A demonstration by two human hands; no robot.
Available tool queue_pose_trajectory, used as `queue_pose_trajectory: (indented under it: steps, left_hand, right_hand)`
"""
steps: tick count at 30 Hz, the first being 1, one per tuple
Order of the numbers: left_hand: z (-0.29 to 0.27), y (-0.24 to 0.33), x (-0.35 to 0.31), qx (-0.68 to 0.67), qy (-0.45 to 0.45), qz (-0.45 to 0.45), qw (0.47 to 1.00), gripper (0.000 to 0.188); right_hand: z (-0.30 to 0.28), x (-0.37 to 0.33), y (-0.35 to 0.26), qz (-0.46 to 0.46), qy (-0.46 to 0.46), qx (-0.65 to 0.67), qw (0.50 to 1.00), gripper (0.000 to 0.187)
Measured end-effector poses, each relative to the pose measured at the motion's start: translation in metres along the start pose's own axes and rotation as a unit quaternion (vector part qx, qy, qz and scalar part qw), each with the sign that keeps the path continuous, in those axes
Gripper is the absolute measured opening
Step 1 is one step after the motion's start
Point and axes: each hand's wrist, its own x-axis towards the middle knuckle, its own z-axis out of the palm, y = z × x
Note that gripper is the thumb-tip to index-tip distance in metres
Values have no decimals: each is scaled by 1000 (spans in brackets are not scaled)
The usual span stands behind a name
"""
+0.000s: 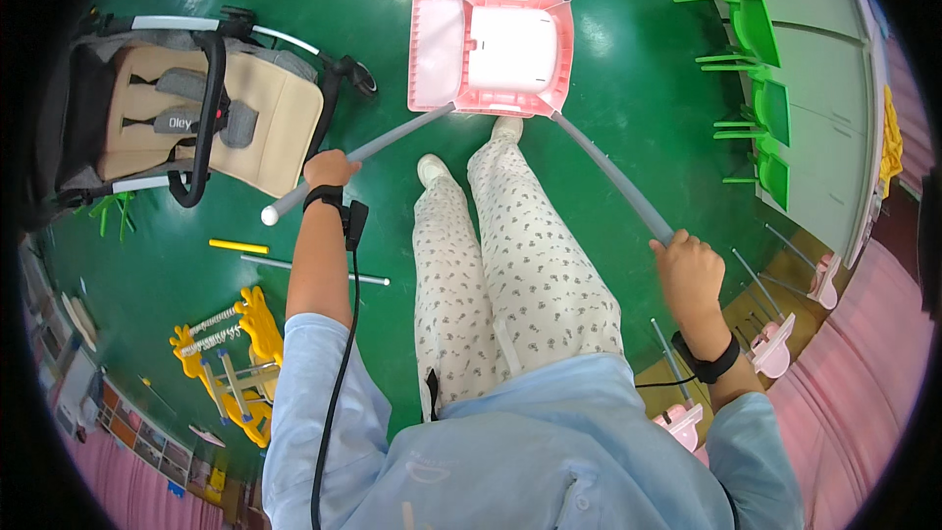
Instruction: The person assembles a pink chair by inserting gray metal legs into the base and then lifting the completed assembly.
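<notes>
A pink high chair (491, 103) with a white panel is in front of me, its grey tubular legs splayed outward. Closed round the near left chair leg (402, 135) is my left hand (331, 170); a white cap (270, 216) ends that leg beyond my fist. My right hand (689, 270) grips the near right chair leg (618, 182) close to its outer end. Two more legs extend away past the far side of the seat. My shoes are near the seat's lower edge.
A stroller (270, 118) stands at the left. Below it lie a yellow tube (238, 245), a grey pole (368, 279) and a yellow giraffe-shaped frame (257, 334). Green chairs (770, 108) line the right-hand cabinets (824, 128); several pink seats with legs (772, 348) are at the lower right.
</notes>
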Motion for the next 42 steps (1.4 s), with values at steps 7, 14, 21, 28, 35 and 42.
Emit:
queue_pose_trajectory:
  steps: [7, 14, 21, 28, 35, 42]
  left_hand:
    - [-1, 3, -4, -13, 28, -15, 999, 45]
    - [-4, 11, -3, -17, 15, -18, 1000, 43]
    - [-6, 18, -9, -25, 0, -32, 999, 40]
    - [-8, 17, -21, 35, 57, 16, 998, 28]
    - [-52, -19, -74, 92, 39, 3, 995, 26]
    - [-77, -38, -114, -109, -77, 79, 988, 31]
  right_hand:
    - [-14, 21, 14, 55, -48, 155, 985, 45]
    - [2, 28, 43, 231, -246, 349, 874, 54]
    - [-3, 27, 47, 309, -331, 504, 735, 49]
    - [-15, 12, 18, 91, -92, 126, 984, 31]
    - [0, 3, 36, 125, -76, 228, 963, 27]
    - [12, -14, 48, 174, -62, 267, 946, 26]
